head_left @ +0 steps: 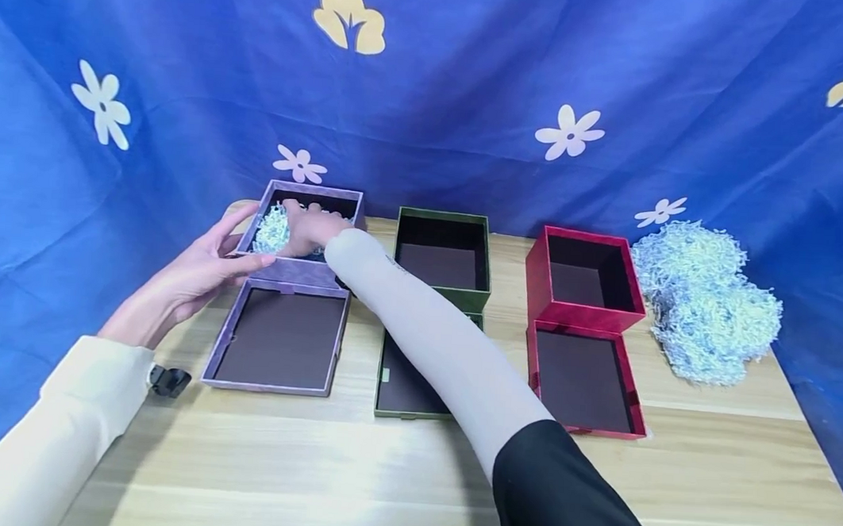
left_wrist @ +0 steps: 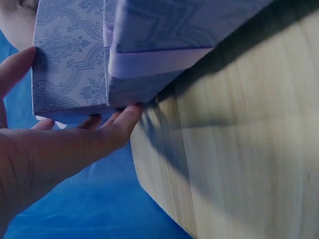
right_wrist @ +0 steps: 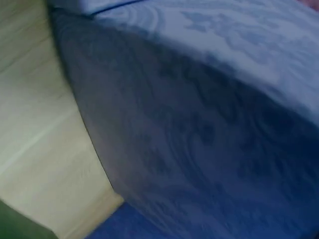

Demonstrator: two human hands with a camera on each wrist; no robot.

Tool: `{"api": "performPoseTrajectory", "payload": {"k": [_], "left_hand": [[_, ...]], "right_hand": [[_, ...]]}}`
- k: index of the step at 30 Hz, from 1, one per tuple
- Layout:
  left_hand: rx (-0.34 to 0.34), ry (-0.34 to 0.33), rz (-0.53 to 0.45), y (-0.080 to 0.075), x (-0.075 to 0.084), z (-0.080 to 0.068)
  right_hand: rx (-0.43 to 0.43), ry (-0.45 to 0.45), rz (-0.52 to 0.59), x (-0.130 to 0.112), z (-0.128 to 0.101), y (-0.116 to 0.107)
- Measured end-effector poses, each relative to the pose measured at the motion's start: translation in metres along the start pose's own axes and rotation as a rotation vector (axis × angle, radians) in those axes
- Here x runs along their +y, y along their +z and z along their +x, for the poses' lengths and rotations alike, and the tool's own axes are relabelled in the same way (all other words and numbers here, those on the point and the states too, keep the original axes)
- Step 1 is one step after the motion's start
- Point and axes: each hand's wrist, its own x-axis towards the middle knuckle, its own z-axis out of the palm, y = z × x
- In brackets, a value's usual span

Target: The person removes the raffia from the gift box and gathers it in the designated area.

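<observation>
A purple patterned box (head_left: 299, 271) stands at the left with its lid (head_left: 281, 339) folded down in front. My left hand (head_left: 210, 266) spans the box's left side, thumb at the front corner and another finger near the back rim; in the left wrist view its fingers touch the patterned wall (left_wrist: 70, 59). My right hand (head_left: 312, 229) is inside the box, on light blue shredded paper (head_left: 271, 231); its fingertips are partly hidden. The right wrist view is filled by the box's outer wall (right_wrist: 189, 134).
A green box (head_left: 437, 294) stands in the middle, its lid partly behind my right arm. Farther right is a red box (head_left: 583, 315) with its lid (head_left: 587, 379) folded down. A heap of light blue shredded paper (head_left: 712, 310) lies at the right. A blue curtain (head_left: 459, 98) hangs behind.
</observation>
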Motion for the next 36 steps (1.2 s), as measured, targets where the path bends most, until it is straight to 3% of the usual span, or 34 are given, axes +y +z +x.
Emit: {"api": "performPoseTrajectory", "payload": {"k": [3,10,13,18,30,36], "left_hand": [[0.009,-0.013,0.029,0.002,0.001,0.000],[-0.001,-0.039,-0.005,0.006,0.004,0.001],[-0.014,-0.071,-0.023,0.005,0.005,0.003],[-0.039,-0.143,0.013,0.002,0.007,0.004],[-0.070,-0.213,0.028,0.002,0.010,0.000],[-0.048,-0.244,0.019,0.005,0.011,-0.004]], "right_hand": [[0.005,-0.037,0.048,0.000,0.002,0.001],[-0.021,-0.184,0.436,0.011,-0.031,-0.010],[-0.036,-0.219,0.554,0.015,-0.038,-0.013],[0.011,-0.247,0.711,0.018,-0.040,-0.013],[0.144,-0.273,0.840,0.024,-0.050,-0.021],[0.223,-0.342,0.910,0.032,-0.053,-0.026]]}}
